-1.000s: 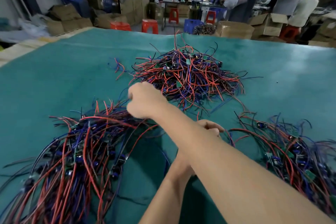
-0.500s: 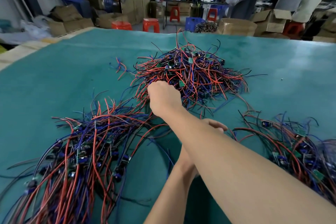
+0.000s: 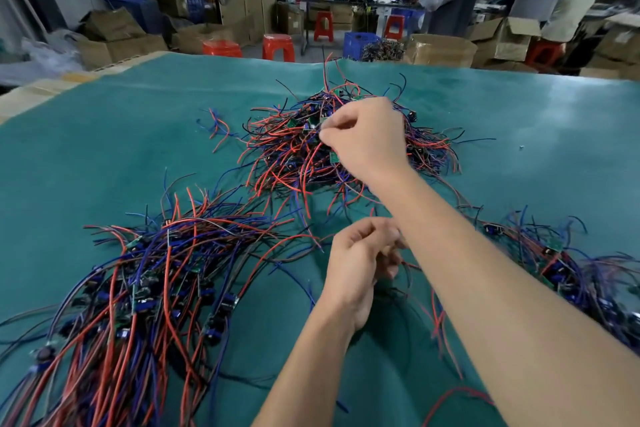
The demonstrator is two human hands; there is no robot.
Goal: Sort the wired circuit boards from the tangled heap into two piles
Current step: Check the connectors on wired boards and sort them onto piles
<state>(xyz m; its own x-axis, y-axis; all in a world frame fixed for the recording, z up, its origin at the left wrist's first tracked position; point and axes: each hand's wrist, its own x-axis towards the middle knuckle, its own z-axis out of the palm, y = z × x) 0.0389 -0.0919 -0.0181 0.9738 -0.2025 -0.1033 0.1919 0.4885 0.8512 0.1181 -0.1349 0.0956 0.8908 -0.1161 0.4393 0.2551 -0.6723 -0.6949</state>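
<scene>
While reaching over the far tangled heap (image 3: 346, 149), right hand (image 3: 363, 142) pinching something at heap's top with curled fingertips, a small green board or a wire, cannot tell which. Left hand (image 3: 360, 263) near centre, below right forearm, fingers curled around thin wires, loosely gripped, just above the table (image 3: 104, 149).

Tangled heap of red, blue and black wired boards at table's far centre, well short of the far edge. Left pile (image 3: 138, 288) spread near left, wires running off the near-left frame edge. Right pile (image 3: 561, 263) near right, partly hidden by right forearm, reaching toward the right frame edge. A few stray wires (image 3: 216, 128) left of the heap, apart from it.

Bare green surface wide at far left and far right of the heap; a narrower bare strip between the two piles, occupied by both forearms. Beyond table's far edge: red stools (image 3: 277, 47), cardboard boxes (image 3: 440, 50), a blue crate (image 3: 356, 42).
</scene>
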